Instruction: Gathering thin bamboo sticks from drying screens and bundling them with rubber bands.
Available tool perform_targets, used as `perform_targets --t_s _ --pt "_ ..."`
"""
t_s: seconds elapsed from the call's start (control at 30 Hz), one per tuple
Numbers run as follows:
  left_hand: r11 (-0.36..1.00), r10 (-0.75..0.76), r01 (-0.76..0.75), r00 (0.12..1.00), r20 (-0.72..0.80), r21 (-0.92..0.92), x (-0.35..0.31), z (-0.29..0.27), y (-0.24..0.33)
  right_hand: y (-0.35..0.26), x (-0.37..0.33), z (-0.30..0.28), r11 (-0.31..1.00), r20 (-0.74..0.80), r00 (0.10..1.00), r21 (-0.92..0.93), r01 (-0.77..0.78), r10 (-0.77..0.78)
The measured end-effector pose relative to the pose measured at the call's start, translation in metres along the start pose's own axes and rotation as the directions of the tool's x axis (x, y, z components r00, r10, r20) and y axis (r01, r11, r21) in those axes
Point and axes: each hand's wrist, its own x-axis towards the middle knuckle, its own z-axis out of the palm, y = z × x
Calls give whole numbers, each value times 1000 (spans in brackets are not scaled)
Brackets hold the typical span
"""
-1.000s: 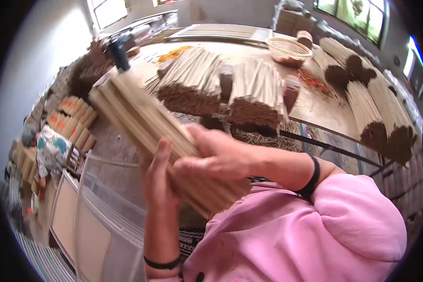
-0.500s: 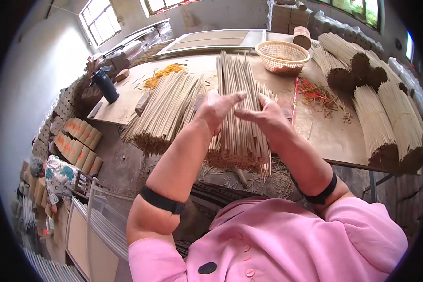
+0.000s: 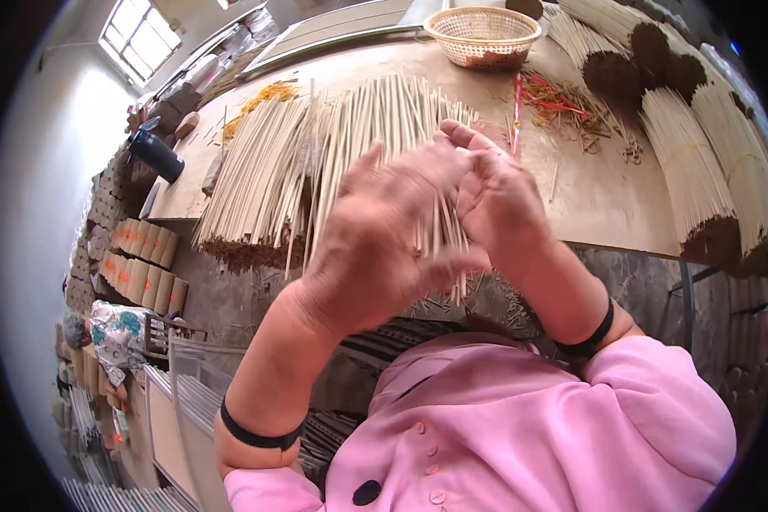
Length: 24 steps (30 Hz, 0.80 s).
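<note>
Two piles of thin tan incense sticks lie side by side at the table's front edge: a left pile (image 3: 256,175) and a looser pile (image 3: 392,107) beside it. My left hand (image 3: 384,226), smeared by motion, is raised over the front of the looser pile. Its thumb stands apart from the fingers, and nothing shows in its grasp. Near its fingertips, on the right, my right hand (image 3: 499,192) has its fingers stretched out and appears to hold nothing. Both hands hide part of the looser pile, whose sticks lean unevenly.
A woven basket (image 3: 482,43) stands at the back of the table (image 3: 606,200). Red scraps and stick bits (image 3: 563,102) lie to its front right, with several large stick bundles (image 3: 687,162) at far right. A dark bottle (image 3: 155,155) stands left. A co-worker (image 3: 119,341) is at lower left.
My hands have come off the sides of the looser pile and up toward me, the left one crossing in front of it. The view has shifted, and the pile's sticks have spread toward the left pile.
</note>
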Motion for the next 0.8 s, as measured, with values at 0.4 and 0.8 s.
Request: perform_targets --t_s 0.4,0.8 --pt "987 40 -92 933 357 130 0 12 16 -31 20 -81 180 440 882 -866 467 -171" --pt "581 -800 405 128 -586 -705 -149 -1 -8 -29 12 -95 305 271 943 -897 321 -195"
